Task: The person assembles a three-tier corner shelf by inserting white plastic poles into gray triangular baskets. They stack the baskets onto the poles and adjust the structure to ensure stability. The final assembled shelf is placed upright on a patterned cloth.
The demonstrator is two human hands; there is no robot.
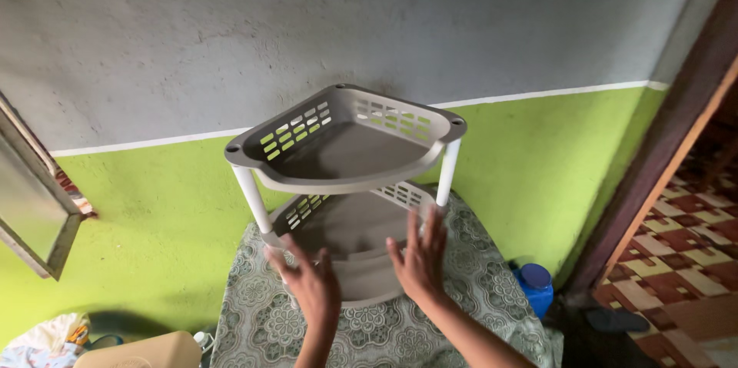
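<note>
A grey two-tier plastic corner shelf [347, 149] with white posts stands on a small table covered by a green patterned cloth [269, 322]. Both tiers hold nothing. My left hand [311, 283] is raised with fingers spread at the front left of the lower tier [354, 241]. My right hand [420, 256] is spread at the lower tier's front right, fingertips near the foot of the right white post [447, 172]. Neither hand grips anything.
Behind stands a wall, grey above and lime green below. A framed pane [31, 199] leans at the left. A blue container [536, 287] sits on the floor right of the table, by a brown door frame [661, 153] and chequered tiles. A beige lidded object [138, 351] lies bottom left.
</note>
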